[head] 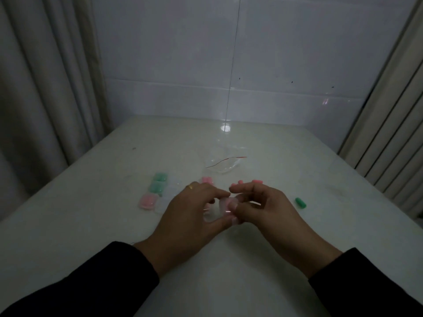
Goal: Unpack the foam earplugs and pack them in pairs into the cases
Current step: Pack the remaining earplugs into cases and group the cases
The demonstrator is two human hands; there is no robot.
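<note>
Earplugs of pink foam show through the small clear case [225, 205] that you hold between both hands, just above the white table [263, 259]. Your left hand [192, 213] curls its fingers over the case from the left, thumb underneath, with a gold ring [191, 186] on one finger. Your right hand [256, 204] pinches the case's right edge between thumb and forefinger, the other fingers loosely bent behind. How many plugs sit inside the case you cannot tell, since it is blurred and half covered.

To the left lie packed cases in a cluster: two green-filled cases [158, 183] toward the wall, a pink-filled case [147, 201] nearer you, and pale clear ones [171, 186] just beside them. Loose pink earplugs [207, 180] lie just beyond your fingers. One green earplug [300, 202] lies alone on the table to the right, well apart from your hands. Farther back rests a crumpled clear bag [225, 164] with a red strip along it
</note>
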